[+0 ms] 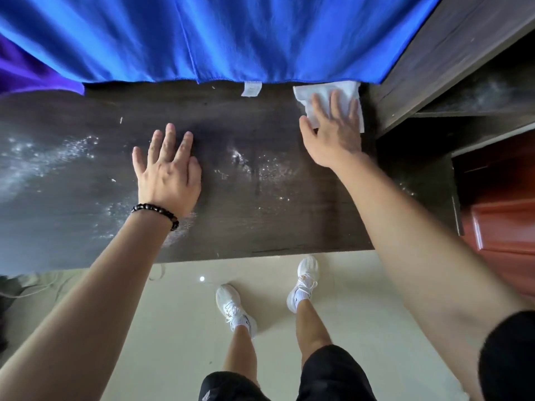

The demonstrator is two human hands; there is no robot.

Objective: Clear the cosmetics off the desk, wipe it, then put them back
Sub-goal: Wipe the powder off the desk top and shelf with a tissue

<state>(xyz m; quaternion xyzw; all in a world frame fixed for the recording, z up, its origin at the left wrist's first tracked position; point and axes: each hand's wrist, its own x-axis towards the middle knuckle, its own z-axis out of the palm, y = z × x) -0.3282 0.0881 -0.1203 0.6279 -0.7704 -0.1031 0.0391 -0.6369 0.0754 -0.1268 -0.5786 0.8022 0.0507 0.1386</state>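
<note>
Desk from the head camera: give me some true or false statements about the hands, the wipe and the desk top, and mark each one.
1. The right hand presses a white wipe onto the desk. True.
2. The left hand grips a cosmetics bottle. False: it lies flat on the desk with straight fingers and holds nothing.
3. The wipe lies at the desk's near left corner. False: it is at the far right end, just below the hem of the blue cloth.
4. Whitish specks show on the desk top. True.
5. A bead bracelet sits on the right wrist. False: it is on the left wrist.
</note>
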